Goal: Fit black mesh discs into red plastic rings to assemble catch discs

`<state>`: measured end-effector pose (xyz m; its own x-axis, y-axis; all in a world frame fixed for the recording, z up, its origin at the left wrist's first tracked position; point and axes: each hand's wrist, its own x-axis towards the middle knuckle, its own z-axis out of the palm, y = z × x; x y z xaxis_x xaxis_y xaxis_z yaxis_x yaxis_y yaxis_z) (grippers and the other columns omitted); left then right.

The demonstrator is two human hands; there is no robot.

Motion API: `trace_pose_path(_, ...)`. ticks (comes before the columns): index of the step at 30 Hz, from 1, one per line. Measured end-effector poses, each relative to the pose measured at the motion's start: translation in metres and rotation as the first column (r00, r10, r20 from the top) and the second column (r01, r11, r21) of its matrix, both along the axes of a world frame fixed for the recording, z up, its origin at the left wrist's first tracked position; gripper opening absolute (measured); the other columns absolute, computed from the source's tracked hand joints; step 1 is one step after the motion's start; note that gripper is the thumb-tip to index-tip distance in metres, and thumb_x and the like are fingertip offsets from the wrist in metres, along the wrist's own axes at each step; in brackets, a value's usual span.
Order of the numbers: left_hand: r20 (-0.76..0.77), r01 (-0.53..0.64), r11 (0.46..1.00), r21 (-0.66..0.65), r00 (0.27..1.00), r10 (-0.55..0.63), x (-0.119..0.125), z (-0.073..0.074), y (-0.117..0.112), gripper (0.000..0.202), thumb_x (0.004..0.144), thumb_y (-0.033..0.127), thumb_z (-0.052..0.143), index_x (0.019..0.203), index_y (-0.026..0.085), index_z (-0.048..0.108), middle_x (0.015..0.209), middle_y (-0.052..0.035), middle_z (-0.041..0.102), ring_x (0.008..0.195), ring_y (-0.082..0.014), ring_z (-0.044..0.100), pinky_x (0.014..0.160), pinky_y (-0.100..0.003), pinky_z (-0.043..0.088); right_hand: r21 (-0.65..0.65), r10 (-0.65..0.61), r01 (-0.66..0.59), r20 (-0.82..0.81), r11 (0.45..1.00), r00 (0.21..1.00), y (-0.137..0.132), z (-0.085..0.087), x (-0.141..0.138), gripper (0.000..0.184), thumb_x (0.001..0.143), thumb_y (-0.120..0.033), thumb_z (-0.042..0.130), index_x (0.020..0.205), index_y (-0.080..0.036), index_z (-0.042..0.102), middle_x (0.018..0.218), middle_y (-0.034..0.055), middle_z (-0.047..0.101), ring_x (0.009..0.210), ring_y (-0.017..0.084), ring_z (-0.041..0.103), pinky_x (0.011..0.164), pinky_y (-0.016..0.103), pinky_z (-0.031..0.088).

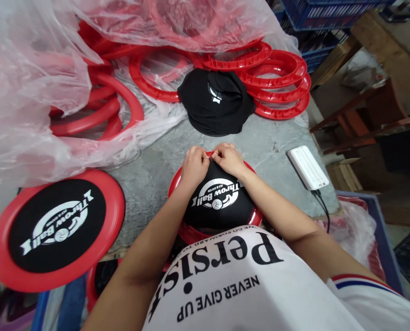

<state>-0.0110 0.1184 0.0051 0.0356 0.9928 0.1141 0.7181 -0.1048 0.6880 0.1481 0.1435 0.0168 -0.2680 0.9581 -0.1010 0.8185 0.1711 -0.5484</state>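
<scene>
In front of my body on the grey table lies a red plastic ring (pixel 256 219), with a black printed fabric disc (pixel 205 209) spread over its middle. My left hand (pixel 195 164) pinches the fabric's far edge at the ring's rim. Right beside it, my right hand (pixel 228 158) has its fingers pressed together on the same edge. The fingertips of both hands nearly meet, and they hide part of the rim. Just beyond them sits a pile of black fabric discs (pixel 219 103). The near side of the ring is partly covered by my shirt.
Red rings (pixel 281 87) are stacked at the back, others under clear plastic sheeting (pixel 29 105). A red ring with black printed fabric (pixel 58 225) lies at the left. On the right are a white power bank (pixel 308 168) with a cable and a blue crate (pixel 386 239).
</scene>
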Motion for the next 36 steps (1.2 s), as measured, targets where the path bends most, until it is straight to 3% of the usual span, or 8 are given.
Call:
trace_pose_path(4,0.152,-0.006,1.000,0.007,0.988,0.004,-0.008,0.000,0.001,0.016,0.089,0.015,0.048,0.082,0.022,0.061,0.107,-0.0077,0.071,0.109,-0.0216,0.065,0.107,-0.040,0.050,-0.002,-0.009,0.009,-0.013,1.000,1.000,-0.002,0.004,0.001,0.022,0.099,-0.027,0.049,0.094,-0.021,0.070,0.115,0.0085,0.072,0.106,0.026,0.058,0.094,0.038,0.044)
trace_pose_path(8,0.286,-0.130,0.991,0.019,0.951,0.119,-0.019,0.003,0.000,0.031,0.080,0.005,0.040,0.091,0.022,0.064,0.110,-0.0064,0.072,0.112,-0.0186,0.066,0.107,-0.037,0.052,0.000,0.000,0.000,-0.019,1.000,1.000,-0.003,0.004,0.002,0.018,0.097,-0.030,0.054,0.093,-0.022,0.070,0.112,0.0076,0.071,0.105,0.026,0.058,0.095,0.038,0.044)
trace_pose_path(10,0.238,-0.139,0.990,0.033,0.963,0.128,-0.023,0.007,-0.002,0.035,0.078,0.004,0.039,0.094,0.021,0.066,0.110,-0.0068,0.072,0.112,-0.0200,0.066,0.106,-0.038,0.053,-0.002,-0.008,0.008,-0.008,1.000,1.000,-0.002,0.002,0.002,0.019,0.097,-0.029,0.054,0.094,-0.022,0.071,0.113,0.0079,0.071,0.106,0.026,0.058,0.096,0.039,0.045)
trace_pose_path(16,-0.194,0.033,0.999,0.001,0.981,-0.032,-0.022,0.012,-0.011,0.025,0.084,0.010,0.049,0.088,0.020,0.072,0.109,-0.0134,0.070,0.112,-0.0317,0.062,0.108,-0.052,0.048,-0.080,-0.129,0.127,-0.016,0.989,0.992,0.002,0.001,0.002,0.023,0.097,-0.026,0.051,0.091,-0.021,0.073,0.118,0.0103,0.072,0.113,0.028,0.059,0.103,0.046,0.045)
trace_pose_path(21,-0.059,0.079,0.997,0.025,0.995,-0.077,-0.020,0.004,-0.005,0.032,0.082,0.007,0.045,0.086,0.022,0.073,0.108,-0.0079,0.071,0.113,-0.0252,0.063,0.112,-0.046,0.046,-0.088,-0.114,0.119,0.063,0.989,0.991,0.000,0.013,0.006,0.022,0.096,-0.027,0.053,0.090,-0.021,0.073,0.126,0.0148,0.067,0.121,0.036,0.054,0.102,0.056,0.044)
trace_pose_path(25,0.065,0.103,0.994,0.026,0.992,-0.105,-0.021,0.001,0.000,0.035,0.085,0.010,0.042,0.086,0.023,0.074,0.107,-0.0048,0.073,0.112,-0.0221,0.064,0.111,-0.043,0.047,0.040,0.022,-0.022,-0.004,0.999,1.000,0.005,0.019,0.003,0.011,0.088,-0.021,0.062,0.090,-0.020,0.072,0.123,0.0124,0.068,0.121,0.031,0.055,0.108,0.048,0.042)
trace_pose_path(30,0.011,0.083,0.996,0.020,0.996,-0.083,-0.016,0.001,-0.002,0.026,0.084,0.011,0.052,0.083,0.023,0.075,0.106,-0.0056,0.070,0.111,-0.0233,0.063,0.111,-0.045,0.046,-0.071,0.107,-0.111,-0.063,0.991,0.992,0.010,0.013,0.000,0.013,0.083,-0.015,0.063,0.071,-0.020,0.066,0.094,0.0071,0.073,0.106,0.023,0.064,0.105,0.037,0.043)
trace_pose_path(36,-0.005,0.059,0.998,-0.012,0.998,-0.059,-0.014,0.003,-0.003,0.012,0.086,0.017,0.065,0.079,0.023,0.072,0.107,-0.0065,0.066,0.110,-0.0258,0.061,0.109,-0.047,0.047,-0.054,0.077,-0.086,-0.156,0.995,0.985,0.007,0.000,0.003,0.014,0.084,-0.017,0.063,0.071,-0.020,0.065,0.102,0.0057,0.072,0.107,0.022,0.064,0.104,0.037,0.044)
